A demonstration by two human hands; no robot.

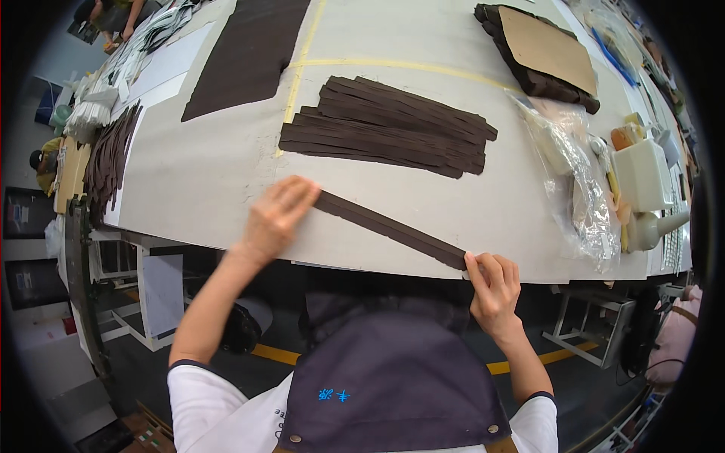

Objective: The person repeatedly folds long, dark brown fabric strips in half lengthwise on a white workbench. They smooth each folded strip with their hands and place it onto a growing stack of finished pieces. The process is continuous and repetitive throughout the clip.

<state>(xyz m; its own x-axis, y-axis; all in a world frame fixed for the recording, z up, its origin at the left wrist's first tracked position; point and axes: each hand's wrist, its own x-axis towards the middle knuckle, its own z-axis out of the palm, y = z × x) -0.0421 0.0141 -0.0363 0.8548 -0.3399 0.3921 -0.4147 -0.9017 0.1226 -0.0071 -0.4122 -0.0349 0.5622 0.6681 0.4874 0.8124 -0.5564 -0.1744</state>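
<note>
The dark brown strip lies aslant near the front edge of the pale counter, stretched between the two hands. The right hand pinches its near end between thumb and fingers, while the left hand is at the far end with fingers bunched together; it is blurred, so I cannot tell whether it grips or only presses. The strip looks like thin cloth and should be light, limp and hard to damage, but quick to crease or twist; a pinch at each end with slight tension would suit it best. Just beyond lies a loose pile of similar strips, with a broad dark sheet farther off, beside yellow lines on the smooth top. A crinkled clear bag and a white bottle stand to the right. Below, the dark floor carries a yellow stripe.
</note>
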